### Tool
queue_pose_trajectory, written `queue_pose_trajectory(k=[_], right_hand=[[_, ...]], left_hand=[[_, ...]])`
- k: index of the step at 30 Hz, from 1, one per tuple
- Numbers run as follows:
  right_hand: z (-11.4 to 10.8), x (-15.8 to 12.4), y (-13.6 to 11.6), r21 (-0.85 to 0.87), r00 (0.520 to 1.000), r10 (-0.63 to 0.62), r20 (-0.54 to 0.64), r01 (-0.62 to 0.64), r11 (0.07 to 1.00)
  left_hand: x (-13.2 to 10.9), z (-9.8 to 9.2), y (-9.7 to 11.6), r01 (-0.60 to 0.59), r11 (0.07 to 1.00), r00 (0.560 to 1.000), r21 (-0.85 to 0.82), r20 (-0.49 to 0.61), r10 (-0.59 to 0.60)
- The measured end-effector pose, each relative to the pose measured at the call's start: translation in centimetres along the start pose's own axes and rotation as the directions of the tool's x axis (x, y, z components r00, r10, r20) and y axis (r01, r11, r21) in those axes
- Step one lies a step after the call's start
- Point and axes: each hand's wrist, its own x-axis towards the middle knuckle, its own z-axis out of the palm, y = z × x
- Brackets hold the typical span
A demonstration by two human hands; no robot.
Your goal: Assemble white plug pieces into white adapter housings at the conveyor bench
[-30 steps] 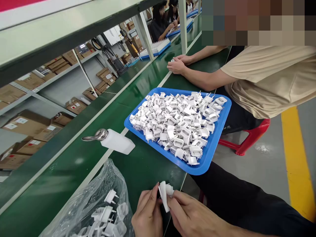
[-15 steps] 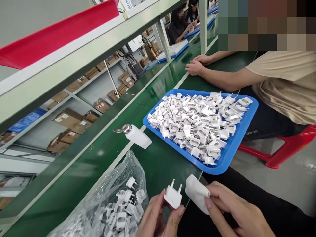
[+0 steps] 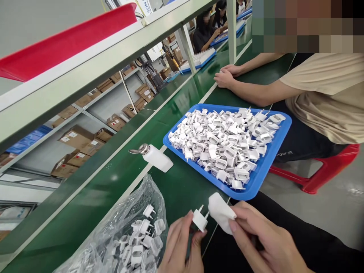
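Note:
My left hand [image 3: 182,242] pinches a white two-pin plug piece [image 3: 200,219] between thumb and fingers, its pins pointing up and to the right. Between the thumb and fingers of my right hand [image 3: 258,235] is a folded white wiping cloth [image 3: 220,212], whose left edge is at the pins; whether it touches them I cannot tell. Left of my hands, a clear plastic bag [image 3: 113,216] lies open with many similar plug pieces [image 3: 139,254] inside. Beyond my hands, a blue tray [image 3: 247,195] holds a heap of white plug pieces [image 3: 218,140].
A white pump bottle [image 3: 159,158] with a metal top stands on the green work surface [image 3: 182,182]. Across the table runs a pale frame rail [image 3: 113,49]. At the right, a co-worker's hands [image 3: 227,76] rest on the table, with a red stool [image 3: 321,174] below.
The plug piece in my left hand has turned, its pins now leaning further right. My right hand has brought the cloth left and slightly up, closer to the pins.

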Motion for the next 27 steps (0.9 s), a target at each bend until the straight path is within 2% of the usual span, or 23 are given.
queue_pose_trajectory(k=[1, 3, 6, 9, 12, 14, 15, 17, 19, 21, 24, 25, 27], right_hand=[[0.4, 0.4, 0.3, -0.042, 0.998, -0.060, 0.029, 0.061, 0.997], [1.7, 1.1, 1.3, -0.184, 0.970, -0.162, 0.181, 0.195, 0.963], [3.6, 1.7, 3.0, -0.330, 0.895, -0.173, 0.411, 0.323, 0.887], [4.1, 1.9, 3.7, -0.322, 0.846, -0.226, 0.483, 0.412, 0.852], [2.4, 1.7, 2.8, -0.290, 0.808, -0.260, 0.528, 0.460, 0.839], [0.6, 1.5, 1.6, -0.269, 0.816, -0.186, 0.547, 0.381, 0.884], [-0.3, 1.4, 1.1, -0.248, 0.835, -0.125, 0.536, 0.297, 0.922], [-1.6, 0.9, 0.5, -0.168, 0.875, 0.031, 0.484, 0.058, 0.984], [-2.2, 0.5, 0.5, -0.045, 0.868, 0.195, 0.456, -0.197, 0.979], [-2.4, 0.2, 0.8, 0.026, 0.833, 0.310, 0.459, -0.361, 0.932], [-2.3, 0.2, 1.3, 0.140, 0.817, 0.400, 0.414, -0.492, 0.859], [-2.3, 0.3, 1.4, 0.219, 0.806, 0.436, 0.400, -0.546, 0.809], [-2.1, 0.4, 1.4, 0.395, 0.756, 0.512, 0.408, -0.652, 0.648]], left_hand=[[0.0, 0.5, -1.0, 0.021, 1.000, 0.999, -0.015, 0.040, -0.020], [-0.2, 1.4, -3.0, 0.135, 0.989, 0.978, -0.060, 0.169, -0.124], [-0.6, 2.2, -4.8, 0.204, 0.976, 0.950, -0.071, 0.254, -0.180], [-0.8, 2.2, -5.1, 0.215, 0.974, 0.945, -0.073, 0.265, -0.189], [-0.7, 2.0, -4.8, 0.251, 0.965, 0.938, -0.073, 0.266, -0.224], [-0.7, 1.8, -4.7, 0.283, 0.957, 0.931, -0.071, 0.262, -0.256], [-0.6, 1.7, -4.6, 0.301, 0.951, 0.926, -0.073, 0.260, -0.273], [-0.5, 1.6, -4.4, 0.361, 0.927, 0.910, -0.101, 0.257, -0.327], [-0.5, 1.6, -4.0, 0.460, 0.870, 0.876, -0.176, 0.246, -0.414], [-0.5, 1.7, -3.5, 0.553, 0.781, 0.832, -0.291, 0.235, -0.502], [-0.7, 1.8, -2.4, 0.597, 0.678, 0.797, -0.429, 0.218, -0.564], [-0.8, 1.8, -2.1, 0.600, 0.666, 0.792, -0.444, 0.216, -0.571], [-0.6, 1.6, -1.5, 0.609, 0.685, 0.789, -0.401, 0.215, -0.575]])
